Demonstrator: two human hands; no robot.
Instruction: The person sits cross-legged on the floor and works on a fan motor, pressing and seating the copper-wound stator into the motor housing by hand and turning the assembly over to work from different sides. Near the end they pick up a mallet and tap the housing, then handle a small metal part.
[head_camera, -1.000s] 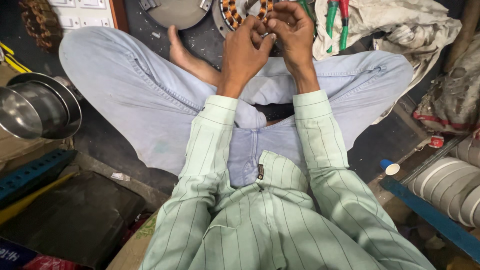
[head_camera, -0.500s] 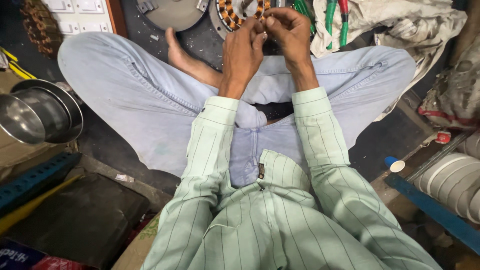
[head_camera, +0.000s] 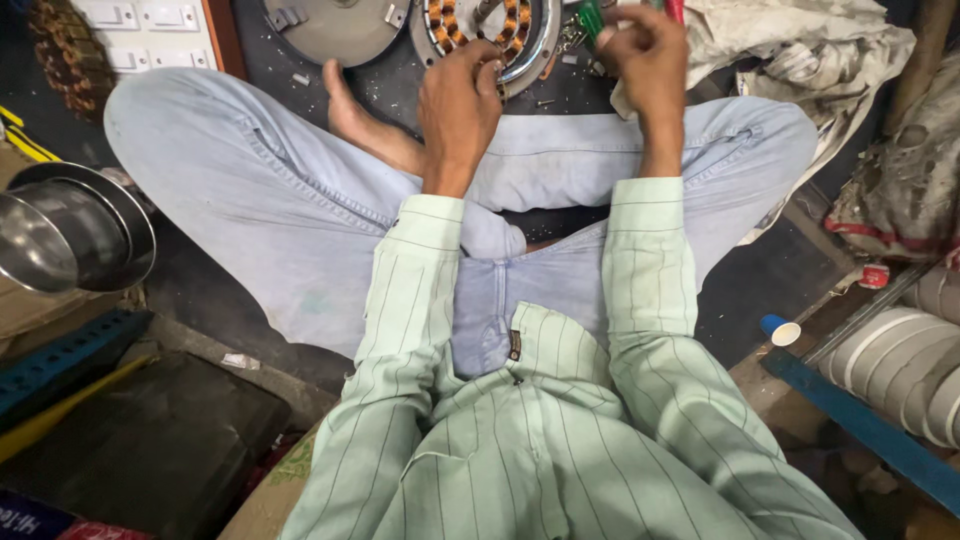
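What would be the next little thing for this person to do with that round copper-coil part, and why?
Probably bring the right hand back down to the round coil part. The left hand already rests on its rim, steadying it, while the right hand is raised off to the side, closed on something with green and red bits; what exactly cannot be told.

Bare dark floor (head_camera: 770, 290) at right centre leaves passing room; the crossed legs (head_camera: 290, 200), steel pot (head_camera: 70, 235) at left and white rolls (head_camera: 900, 360) at lower right block the sides.
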